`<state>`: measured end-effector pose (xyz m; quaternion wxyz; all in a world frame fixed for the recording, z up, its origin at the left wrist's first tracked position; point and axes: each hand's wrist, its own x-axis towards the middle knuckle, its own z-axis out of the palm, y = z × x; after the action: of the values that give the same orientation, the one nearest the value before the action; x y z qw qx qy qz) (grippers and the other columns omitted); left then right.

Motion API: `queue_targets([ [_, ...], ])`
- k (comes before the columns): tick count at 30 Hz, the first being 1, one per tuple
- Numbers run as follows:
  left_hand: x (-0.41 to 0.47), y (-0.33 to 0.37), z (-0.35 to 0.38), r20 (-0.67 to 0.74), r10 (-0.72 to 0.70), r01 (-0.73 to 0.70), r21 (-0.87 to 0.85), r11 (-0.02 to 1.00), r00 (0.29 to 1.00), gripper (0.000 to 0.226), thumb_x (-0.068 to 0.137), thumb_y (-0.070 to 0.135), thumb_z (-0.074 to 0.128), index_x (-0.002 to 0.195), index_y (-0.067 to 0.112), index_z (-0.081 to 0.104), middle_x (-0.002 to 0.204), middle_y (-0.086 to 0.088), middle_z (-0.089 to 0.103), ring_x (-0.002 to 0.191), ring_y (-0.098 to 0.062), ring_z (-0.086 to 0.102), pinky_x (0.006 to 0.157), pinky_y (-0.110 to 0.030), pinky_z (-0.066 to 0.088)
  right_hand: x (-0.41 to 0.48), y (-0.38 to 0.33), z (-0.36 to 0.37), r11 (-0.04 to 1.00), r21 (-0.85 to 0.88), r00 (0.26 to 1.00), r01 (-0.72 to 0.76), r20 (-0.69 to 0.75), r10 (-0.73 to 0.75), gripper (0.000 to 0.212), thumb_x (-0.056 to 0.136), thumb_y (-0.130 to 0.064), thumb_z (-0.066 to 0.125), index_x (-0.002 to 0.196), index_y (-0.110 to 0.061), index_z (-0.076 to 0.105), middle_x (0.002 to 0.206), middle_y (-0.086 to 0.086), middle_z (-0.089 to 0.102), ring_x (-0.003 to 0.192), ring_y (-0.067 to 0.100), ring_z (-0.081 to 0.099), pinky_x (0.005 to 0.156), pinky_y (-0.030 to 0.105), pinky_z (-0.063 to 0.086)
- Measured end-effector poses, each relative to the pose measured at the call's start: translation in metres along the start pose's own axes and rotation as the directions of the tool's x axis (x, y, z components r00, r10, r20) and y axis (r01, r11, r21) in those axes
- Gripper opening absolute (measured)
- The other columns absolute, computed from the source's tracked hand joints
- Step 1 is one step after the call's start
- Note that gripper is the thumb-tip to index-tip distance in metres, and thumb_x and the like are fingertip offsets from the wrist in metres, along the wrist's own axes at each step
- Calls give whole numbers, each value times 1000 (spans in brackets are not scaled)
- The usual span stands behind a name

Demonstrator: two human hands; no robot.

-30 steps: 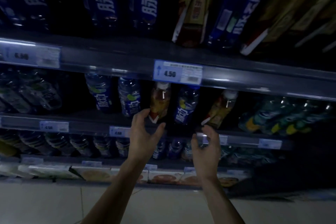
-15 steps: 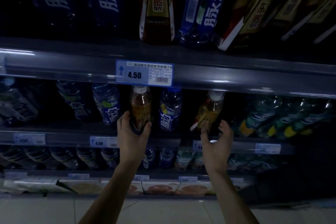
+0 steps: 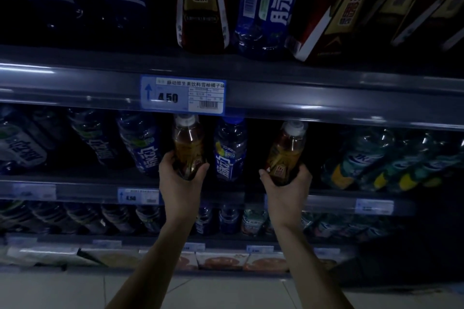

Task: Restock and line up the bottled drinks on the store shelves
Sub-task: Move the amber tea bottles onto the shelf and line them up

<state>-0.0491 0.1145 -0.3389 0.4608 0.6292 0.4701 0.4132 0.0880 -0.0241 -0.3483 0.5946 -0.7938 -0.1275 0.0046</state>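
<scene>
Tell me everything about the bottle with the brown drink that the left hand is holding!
The amber bottle looks like clear plastic, filled with golden-brown drink, with a white cap and a dark label low down. It is nearly upright in the middle shelf row, just under the blue price tag. The left hand grips its lower part, hiding its base. A blue bottle stands just right of it; whether they touch is unclear.

Very dim, bluish cast, edges bowed, corners black
</scene>
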Motion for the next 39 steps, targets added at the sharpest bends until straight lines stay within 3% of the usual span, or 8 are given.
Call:
queue_targets([
  [4,3,6,3,-9,-18,18,21,1000,1000,72,68,40,82,127,28,43,115,7,59,101,-9,57,78,-22,46,2,-3,4,999,-34,998,-1,-56,-1,76,71,-36,83,130,-12,43,118,1,45,105,12,47,88,27,42],
  [8,9,14,10,-43,-68,70,46,997,997,65,67,36,82,120,24,46,106,7,57,93,-13,57,74,-31,46,3,-4,7,998,-50,996,23,-85,-27,63,72,-31,83,121,-10,48,110,2,47,96,16,51,81,28,46],
  [12,14,20,12,-64,-35,43,131,990,997,48,68,32,81,101,17,50,100,-1,51,89,-20,54,72,-36,45,6,-4,4,998,-67,997,16,-70,-20,61,68,-31,85,113,-9,50,105,3,50,90,14,53,67,13,39],
  [17,10,15,-2,-10,-11,12,51,999,1000,49,65,31,84,103,23,55,105,0,59,95,-16,58,82,-36,52,5,-5,-3,999,-50,999,-18,-32,17,54,67,-28,85,106,-10,52,95,6,61,84,16,60,58,4,38],
  [21,0,16,-19,35,73,-74,24,997,997,59,65,35,85,115,27,56,114,6,61,105,-11,58,85,-25,49,0,-13,-6,1000,8,998,-27,-60,28,52,67,-25,86,105,-10,53,95,8,63,85,18,62,65,15,48],
  [27,-22,30,-40,77,78,-80,23,996,994,64,64,34,85,121,27,55,118,7,59,107,-10,57,88,-30,51,-23,-29,-20,990,135,998,-31,-57,39,61,69,-27,84,118,-14,51,108,8,62,99,23,63,84,30,54],
  [33,-54,56,-52,170,75,-80,27,996,983,69,63,34,86,124,24,56,116,12,57,101,1,56,79,-15,45,-57,-57,-48,986,168,998,0,-58,10,58,70,-22,85,118,-16,52,107,0,63,96,1,62,78,7,47],
  [39,-75,92,-55,256,93,-122,100,988,962,70,61,38,86,123,21,58,112,10,56,97,-6,56,78,-21,45,-81,-83,-80,988,132,992,-75,-94,88,62,69,-21,85,122,-19,54,107,0,65,97,12,64,81,24,54],
])
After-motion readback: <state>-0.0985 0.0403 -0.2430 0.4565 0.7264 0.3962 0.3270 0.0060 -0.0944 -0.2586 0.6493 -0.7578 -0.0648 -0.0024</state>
